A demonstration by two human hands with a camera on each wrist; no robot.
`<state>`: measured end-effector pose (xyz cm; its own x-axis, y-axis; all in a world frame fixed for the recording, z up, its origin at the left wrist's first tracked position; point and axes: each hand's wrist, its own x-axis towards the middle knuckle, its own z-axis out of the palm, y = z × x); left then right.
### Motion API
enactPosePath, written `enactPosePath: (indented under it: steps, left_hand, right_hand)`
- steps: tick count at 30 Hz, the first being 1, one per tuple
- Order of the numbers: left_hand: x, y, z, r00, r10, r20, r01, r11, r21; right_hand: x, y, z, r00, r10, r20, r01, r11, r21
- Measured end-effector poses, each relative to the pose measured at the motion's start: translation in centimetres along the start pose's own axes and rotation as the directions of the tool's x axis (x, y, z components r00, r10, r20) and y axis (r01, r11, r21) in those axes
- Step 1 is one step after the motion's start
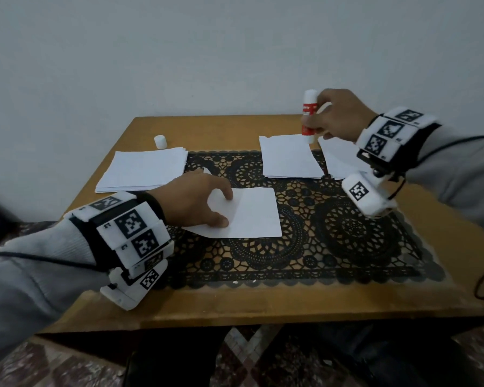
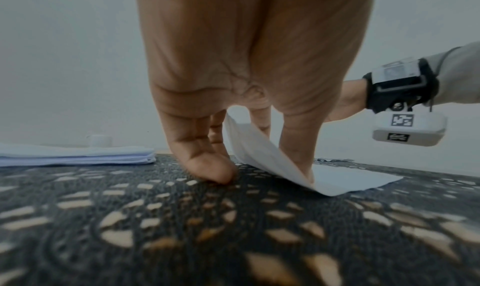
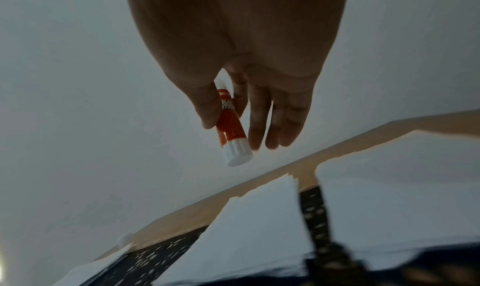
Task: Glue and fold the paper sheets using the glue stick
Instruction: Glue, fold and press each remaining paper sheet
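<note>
Head view: a wooden bench [image 1: 263,300] is seen whole, covered in the middle by a black lace mat [image 1: 319,247]. A single paper sheet [image 1: 252,216] lies on the mat near the bench centre. A paper stack [image 1: 143,169] is set toward the far left corner, with a small white cap [image 1: 160,141] just beyond it near the far edge. Two further piles, a middle pile [image 1: 288,157] and a right pile [image 1: 338,160], are set side by side toward the far right corner.

The left hand [image 1: 196,199] is placed on the left part of the sheet, fingers curled. Only the left wrist view shows how: the sheet's near edge [image 2: 262,159] is lifted off the mat and folded over, caught between the thumb [image 2: 298,146] and a finger behind it, while another fingertip [image 2: 210,167] is pressed on the bare mat [image 2: 233,239] just beside the sheet. The stack [image 2: 78,154] is seen edge-on as many layers, a detail not given by the head view.

The right hand [image 1: 338,115] is held in the air above the far right piles, and the red and white glue stick [image 1: 309,115] is gripped upright in it. In the right wrist view, the glue stick [image 3: 231,130] is pinched between thumb and forefinger; the remaining fingers [image 3: 283,116] are extended loosely beside it. The ribbed white base is seen pointing down. Whether the tip is exposed cannot be told. This view is blurred.
</note>
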<state>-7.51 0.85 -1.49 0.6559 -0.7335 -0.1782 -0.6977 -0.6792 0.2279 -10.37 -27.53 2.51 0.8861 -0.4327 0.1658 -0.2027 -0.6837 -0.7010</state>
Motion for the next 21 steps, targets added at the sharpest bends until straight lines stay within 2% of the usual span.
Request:
enactPosePath:
  steps: [3,12,21]
  left_hand:
    - [0.1,-0.2,0.0,1.0,-0.001,0.002,0.001,1.0,0.0]
    - [0.6,-0.3,0.3,1.0,0.006,0.004,-0.006,1.0,-0.003]
    - [0.8,-0.6,0.3,1.0,0.023,0.004,-0.023,1.0,0.001]
  right_hand:
    - [1.5,-1.5,2.8,0.999,-0.04,0.003,0.04,0.998,-0.04]
    - [5.6,-4.5,9.4,0.998,-0.051,0.047,0.06,0.975,-0.213]
    - [6.9,-4.3,11.2,0.995,-0.06,0.081,0.081,0.955,-0.286]
